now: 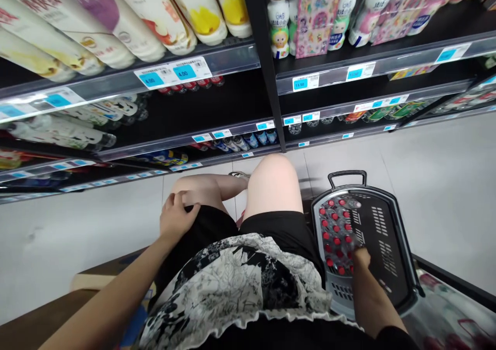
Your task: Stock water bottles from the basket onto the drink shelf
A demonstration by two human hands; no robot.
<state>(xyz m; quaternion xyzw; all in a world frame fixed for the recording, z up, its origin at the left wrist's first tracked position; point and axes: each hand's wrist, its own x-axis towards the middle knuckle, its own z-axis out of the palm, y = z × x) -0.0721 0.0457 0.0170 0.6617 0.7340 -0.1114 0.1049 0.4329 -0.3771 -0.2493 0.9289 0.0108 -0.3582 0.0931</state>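
My left hand (178, 214) rests on my left thigh with its fingers spread and nothing in them. On my right, my right hand (361, 258) reaches down into a dark grey shopping basket (401, 226). Its fingers are partly hidden and curl about a clear plastic bottle (355, 242) at the edge of a group of bottles. Several clear bottles with red caps (335, 229) stand upright in rows along the basket's left side. One more clear bottle (351, 203) lies tilted at the far end of these rows.
Shelves with white drink bottles (186, 9) and small yoghurt-drink bottles (279, 21) stand ahead. Lower shelves hold more bottles (251, 139). The basket's handle (347, 174) points toward the shelves. A cardboard box (93, 282) is at lower left, and wrapped bottle packs (453, 308) are at lower right.
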